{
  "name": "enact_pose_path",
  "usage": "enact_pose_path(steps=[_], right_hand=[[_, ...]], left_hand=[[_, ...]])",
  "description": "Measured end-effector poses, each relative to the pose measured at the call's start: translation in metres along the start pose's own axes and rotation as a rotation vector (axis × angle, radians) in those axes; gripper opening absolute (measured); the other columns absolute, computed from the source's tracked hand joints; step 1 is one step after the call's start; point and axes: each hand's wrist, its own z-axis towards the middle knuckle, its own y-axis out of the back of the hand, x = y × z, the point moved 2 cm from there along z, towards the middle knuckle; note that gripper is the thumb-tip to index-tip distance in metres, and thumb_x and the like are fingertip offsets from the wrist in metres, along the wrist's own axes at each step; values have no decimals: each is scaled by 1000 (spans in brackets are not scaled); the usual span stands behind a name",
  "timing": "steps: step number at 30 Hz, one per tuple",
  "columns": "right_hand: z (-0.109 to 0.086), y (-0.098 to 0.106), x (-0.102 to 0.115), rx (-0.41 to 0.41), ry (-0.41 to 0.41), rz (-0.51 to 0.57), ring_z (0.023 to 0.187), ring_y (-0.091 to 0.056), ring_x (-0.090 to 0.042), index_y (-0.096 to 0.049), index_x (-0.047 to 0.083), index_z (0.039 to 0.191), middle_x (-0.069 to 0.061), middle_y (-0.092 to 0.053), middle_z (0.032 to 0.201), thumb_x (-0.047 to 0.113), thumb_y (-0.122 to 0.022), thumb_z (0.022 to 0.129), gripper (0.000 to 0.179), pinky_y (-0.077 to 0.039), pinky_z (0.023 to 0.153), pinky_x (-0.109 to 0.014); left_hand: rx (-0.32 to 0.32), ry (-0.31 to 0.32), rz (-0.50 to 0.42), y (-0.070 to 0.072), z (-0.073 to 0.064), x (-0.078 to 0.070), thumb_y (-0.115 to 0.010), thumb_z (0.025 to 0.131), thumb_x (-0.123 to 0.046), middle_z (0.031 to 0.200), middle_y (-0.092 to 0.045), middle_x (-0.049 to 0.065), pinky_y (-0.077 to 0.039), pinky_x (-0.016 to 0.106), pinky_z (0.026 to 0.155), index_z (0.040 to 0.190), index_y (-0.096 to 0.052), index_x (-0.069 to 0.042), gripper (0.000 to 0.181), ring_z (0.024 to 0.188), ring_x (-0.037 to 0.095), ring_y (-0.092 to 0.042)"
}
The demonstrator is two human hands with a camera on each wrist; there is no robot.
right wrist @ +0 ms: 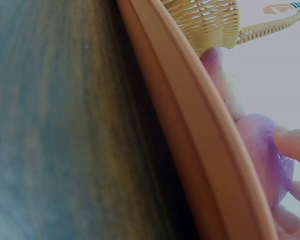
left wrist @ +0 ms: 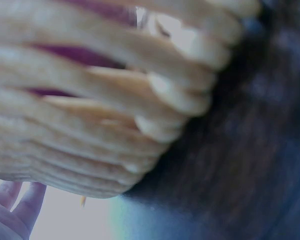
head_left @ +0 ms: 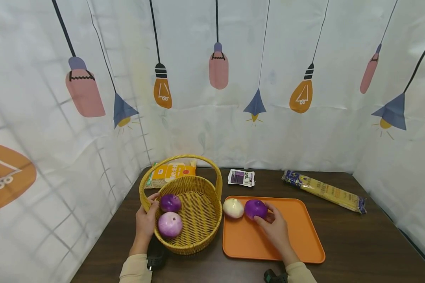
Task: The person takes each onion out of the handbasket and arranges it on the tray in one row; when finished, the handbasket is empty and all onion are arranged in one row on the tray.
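A yellow woven basket (head_left: 194, 212) stands on the table with two onions inside, a dark purple onion (head_left: 170, 203) and a paler purple onion (head_left: 170, 225). My left hand (head_left: 146, 220) grips its left rim, by the foot of the arched handle. Close up in the left wrist view are the basket's woven strands (left wrist: 90, 115), blurred. My right hand (head_left: 274, 226) holds a bright purple onion (head_left: 255, 209) between thumb and fingers, at the left part of an orange tray (head_left: 269, 243). Beside that onion sits a whitish onion (head_left: 233, 208), also on the tray.
Behind the basket lies a yellow-and-white food bag (head_left: 173, 169). A small white-and-purple packet (head_left: 241, 178) is at the back middle. Toward the back right lies a long yellow-and-blue packet (head_left: 326, 191). A white printed curtain (head_left: 198, 129) hangs behind the table and along its sides.
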Motion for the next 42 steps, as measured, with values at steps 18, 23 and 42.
enact_pose_path(steps=[18, 23, 42], right_hand=[[-9, 9, 28, -246, 209, -34, 98, -56, -32, -63, 1, 121, -19, -59, 116, 8, -76, 83, 41, -55, 81, -44], [-18, -3, 46, -216, 306, 14, 85, -59, -28, -67, 0, 114, -15, -64, 104, 3, -77, 81, 35, -54, 71, -35], [-66, -93, 122, 213, 544, 255, 91, -62, -17, -65, 6, 112, -8, -63, 108, -8, -69, 84, 32, -57, 76, -36]], left_hand=[[-9, -39, -6, -1, 0, 1, -51, 101, -10, 131, -61, 18, -39, 6, 87, 97, -55, 13, 24, 122, 31, -54], [-11, -36, -3, 0, 0, 2, -51, 101, -11, 131, -61, 17, -39, 5, 87, 98, -55, 13, 24, 122, 31, -54], [-12, -47, -21, 1, 0, 6, -53, 100, -10, 130, -61, 18, -40, 6, 86, 94, -55, 11, 21, 121, 34, -54]])
